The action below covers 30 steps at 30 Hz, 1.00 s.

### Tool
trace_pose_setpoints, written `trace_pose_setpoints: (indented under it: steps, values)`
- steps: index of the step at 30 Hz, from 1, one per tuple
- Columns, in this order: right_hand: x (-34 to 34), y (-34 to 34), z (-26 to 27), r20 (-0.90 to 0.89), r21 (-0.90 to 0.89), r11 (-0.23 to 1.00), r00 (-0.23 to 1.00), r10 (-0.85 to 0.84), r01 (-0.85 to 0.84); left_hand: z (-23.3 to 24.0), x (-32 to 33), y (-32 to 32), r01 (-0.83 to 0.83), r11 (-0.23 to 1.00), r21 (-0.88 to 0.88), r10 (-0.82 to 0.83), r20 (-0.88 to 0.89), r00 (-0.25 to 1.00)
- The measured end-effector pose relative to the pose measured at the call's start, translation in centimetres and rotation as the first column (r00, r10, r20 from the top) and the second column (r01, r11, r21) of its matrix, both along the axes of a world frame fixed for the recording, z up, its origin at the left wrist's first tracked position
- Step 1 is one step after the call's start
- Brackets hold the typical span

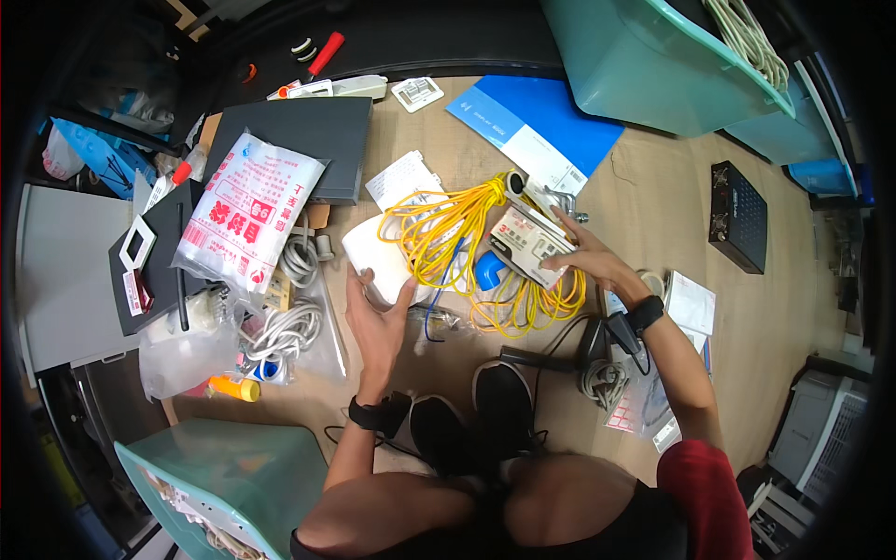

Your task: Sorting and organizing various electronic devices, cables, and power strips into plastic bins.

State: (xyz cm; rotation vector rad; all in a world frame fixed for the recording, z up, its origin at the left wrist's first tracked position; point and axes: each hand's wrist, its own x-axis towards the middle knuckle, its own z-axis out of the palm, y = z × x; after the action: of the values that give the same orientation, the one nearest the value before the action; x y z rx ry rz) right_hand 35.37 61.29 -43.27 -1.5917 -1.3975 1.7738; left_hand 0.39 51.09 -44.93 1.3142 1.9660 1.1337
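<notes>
My left hand grips the near edge of a white rounded plastic device, thumb and fingers at its rim. My right hand holds a small printed box by its right end. Between my hands lies a coiled yellow cable over the device and some white cards, with more yellow loops below the box. A blue pipe elbow sits under the box's left end, and a thin blue cable tie hangs down beside the coil. Metal fittings lie just beyond the box.
A printed plastic bag rests on a dark grey case at left, with grey cable coils nearby. A blue folder lies behind. Green bins stand at upper right and lower left; a black metal box is at right.
</notes>
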Motion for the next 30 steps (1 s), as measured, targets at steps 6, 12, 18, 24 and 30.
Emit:
trace_pose_setpoints:
  steps: [6, 12, 18, 24, 30]
  values:
    - [5.5, -2.9, 0.5, 0.04, -0.001, 0.993, 0.992, -0.119, 0.119, 0.1, 3.0, -0.2, 0.122, 0.992, 0.039, -0.128, 0.237, 0.963]
    - [13.7, -5.4, 1.8, 0.084, -0.037, 0.982, 0.98, -0.18, 0.184, 0.0, 8.6, 0.0, 0.439, 0.898, -0.023, -0.412, 0.306, 0.859]
    - [20.9, -8.3, 2.3, 0.042, -0.018, 0.953, 0.953, -0.301, 0.302, -1.5, 14.8, 0.9, 0.617, 0.782, 0.092, -0.623, 0.132, 0.771]
    - [23.4, -8.4, 3.7, -0.032, -0.161, 0.907, 0.917, -0.398, 0.388, -1.9, 17.2, 1.6, 0.681, 0.713, 0.168, -0.697, 0.067, 0.714]
    - [27.1, -8.7, 2.1, -0.055, -0.203, 0.898, 0.911, -0.409, 0.391, -1.6, 17.6, 1.6, 0.759, 0.617, 0.208, -0.777, 0.007, 0.629]
